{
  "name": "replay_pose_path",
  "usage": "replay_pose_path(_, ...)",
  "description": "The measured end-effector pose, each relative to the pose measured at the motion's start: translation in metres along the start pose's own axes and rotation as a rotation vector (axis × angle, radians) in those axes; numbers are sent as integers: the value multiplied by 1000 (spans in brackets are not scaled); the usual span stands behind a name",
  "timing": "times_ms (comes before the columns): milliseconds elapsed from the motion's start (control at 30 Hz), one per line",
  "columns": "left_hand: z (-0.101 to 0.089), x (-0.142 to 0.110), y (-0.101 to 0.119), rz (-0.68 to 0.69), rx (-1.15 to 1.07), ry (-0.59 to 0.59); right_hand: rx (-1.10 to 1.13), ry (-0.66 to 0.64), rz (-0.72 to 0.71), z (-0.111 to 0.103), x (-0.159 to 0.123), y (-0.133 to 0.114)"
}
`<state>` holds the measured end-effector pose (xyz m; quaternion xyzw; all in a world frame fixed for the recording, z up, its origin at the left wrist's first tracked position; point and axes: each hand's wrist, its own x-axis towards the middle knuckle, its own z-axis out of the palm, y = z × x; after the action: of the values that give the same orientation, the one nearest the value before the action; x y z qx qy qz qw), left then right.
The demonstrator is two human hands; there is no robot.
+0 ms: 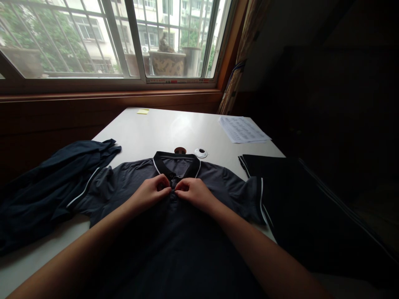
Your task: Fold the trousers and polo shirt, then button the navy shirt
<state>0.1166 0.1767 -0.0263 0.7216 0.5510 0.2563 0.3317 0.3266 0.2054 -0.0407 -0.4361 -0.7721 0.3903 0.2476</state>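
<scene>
At the near edge of my view, both bare forearms extend forward over the dark polo shirt (181, 245), which lies front up on the white table (149, 128), its collar pointing toward the window and its lower body in deep shadow. I have the left hand (154, 189) and the right hand (195, 193) set close together at the placket (173, 187), just below the collar opening. On each, thumb and forefinger are drawn narrow, pinching the placket fabric; the remaining fingers are curled. To the left, a crumpled navy garment (59, 174) lies against the white-trimmed sleeve. To the right, a black garment with pale edge piping (307, 207) adjoins the opposite sleeve; shadow hides most of its detail. The black collar (197, 165), edged in white, stands open. Just beyond it I locate a round brown cable hole (180, 150) and, beside that, a white ring-shaped cover (201, 153). Farther out, printed sheets (245, 129) rest near the right far corner, and a yellow sticky-note pad (143, 111) sits near the left far corner. Behind the table are a wooden sill (112, 95), a gathered curtain (232, 83) and a barred sliding window (141, 41), with a decorated planter (166, 63) outside.
</scene>
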Motion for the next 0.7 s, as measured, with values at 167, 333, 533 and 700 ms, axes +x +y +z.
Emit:
replay_pose_path(167,3,0,-2,6,-34,4,-12,9,-6,1,-1,-1)
replay_pose_path(333,5,0,-5,4,-67,-5,-18,13,-23,1,-1,1)
replay_pose_path(533,7,-1,-6,-1,-74,7,-39,13,-45,2,0,2)
replay_pose_path(700,7,-1,-7,-3,-63,24,-50,5,-45,1,-1,0)
